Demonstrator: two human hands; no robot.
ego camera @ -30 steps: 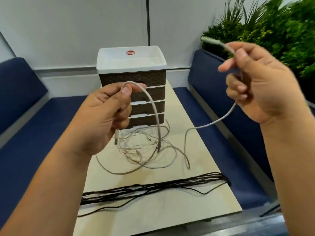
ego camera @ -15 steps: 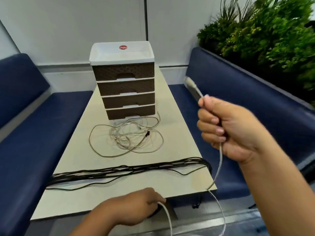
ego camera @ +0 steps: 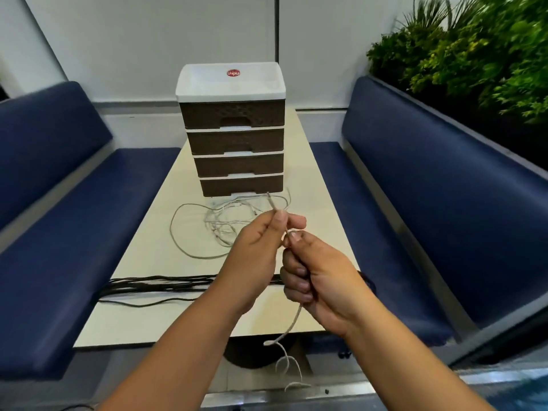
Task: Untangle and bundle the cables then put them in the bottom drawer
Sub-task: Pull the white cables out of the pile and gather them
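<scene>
A white cable (ego camera: 292, 326) runs through both hands above the table's near half. My left hand (ego camera: 261, 250) pinches it just below its plug end, which sticks up past the fingers. My right hand (ego camera: 317, 280) is fisted around the cable right beside the left, and the rest hangs below the table edge in loose curls. A tangle of pale cables (ego camera: 219, 223) lies on the table in front of the drawer unit. A long black cable bundle (ego camera: 154, 287) stretches across the table near me. The bottom drawer (ego camera: 241, 185) of the brown drawer unit is closed.
The white-topped drawer unit (ego camera: 231, 84) with several drawers stands at the far middle of the narrow beige table (ego camera: 136, 318). Blue benches (ego camera: 415, 203) flank the table on both sides. Green plants (ego camera: 474, 51) fill the back right.
My left hand rose from below the table edge to meet the right hand in front of me. The right hand came down and inward. Both now grip the white cable close together.
</scene>
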